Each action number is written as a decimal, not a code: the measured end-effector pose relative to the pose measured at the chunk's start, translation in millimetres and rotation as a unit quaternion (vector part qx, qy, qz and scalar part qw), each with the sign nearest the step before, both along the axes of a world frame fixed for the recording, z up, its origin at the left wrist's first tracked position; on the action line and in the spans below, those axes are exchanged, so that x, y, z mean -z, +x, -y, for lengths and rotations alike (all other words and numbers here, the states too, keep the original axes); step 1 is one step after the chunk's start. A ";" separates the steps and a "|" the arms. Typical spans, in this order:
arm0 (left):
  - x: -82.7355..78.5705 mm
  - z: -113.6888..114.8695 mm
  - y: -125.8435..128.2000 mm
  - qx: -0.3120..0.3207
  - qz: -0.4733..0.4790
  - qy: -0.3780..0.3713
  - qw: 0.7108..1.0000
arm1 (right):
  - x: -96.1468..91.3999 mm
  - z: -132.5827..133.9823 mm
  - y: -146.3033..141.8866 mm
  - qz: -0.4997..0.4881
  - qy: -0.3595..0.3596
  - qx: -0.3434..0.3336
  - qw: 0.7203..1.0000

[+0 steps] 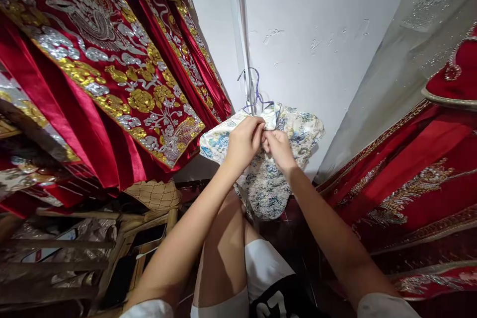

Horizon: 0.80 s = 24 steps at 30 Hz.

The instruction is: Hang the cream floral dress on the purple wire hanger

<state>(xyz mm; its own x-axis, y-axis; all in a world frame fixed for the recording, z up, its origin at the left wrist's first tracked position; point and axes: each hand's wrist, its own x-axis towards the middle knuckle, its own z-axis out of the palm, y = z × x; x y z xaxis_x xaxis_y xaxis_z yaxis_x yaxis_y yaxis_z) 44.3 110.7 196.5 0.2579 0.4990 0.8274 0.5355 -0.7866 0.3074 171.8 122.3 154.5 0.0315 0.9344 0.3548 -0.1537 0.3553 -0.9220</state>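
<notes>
A pale floral dress with blue and yellow print hangs on a purple wire hanger hooked to a metal pole by the white wall. My left hand and my right hand meet at the dress's collar. Both are closed, pinching the fabric at the neck opening between fingers and thumbs. What lies between the fingertips beyond the cloth is hidden.
Red garments with gold and silver embroidery hang close on the left, more red embroidered cloth on the right. A wooden chair frame with a woven piece stands lower left. My bare knee is below the hands.
</notes>
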 end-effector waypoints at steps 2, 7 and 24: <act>-7.6 -2.7 -9.1 -0.010 0.000 0.008 1.000 | 23.1 -7.3 -3.6 0.007 -0.027 0.012 1.000; -14.1 -26.8 -74.9 -0.037 0.395 -0.103 0.912 | 70.2 8.6 -5.6 0.001 -0.081 0.005 0.997; 200.9 33.2 -26.6 0.017 0.674 -0.276 0.685 | 119.5 113.1 -10.3 -0.142 -0.150 0.061 0.977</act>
<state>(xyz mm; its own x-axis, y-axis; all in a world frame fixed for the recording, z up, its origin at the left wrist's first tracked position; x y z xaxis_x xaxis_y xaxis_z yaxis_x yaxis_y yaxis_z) 17.7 77.5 -4.5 -0.5362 0.8440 0.0128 -0.5428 -0.3564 0.7605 161.5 9.2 35.1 0.2054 0.9783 0.0272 -0.3910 0.1075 -0.9141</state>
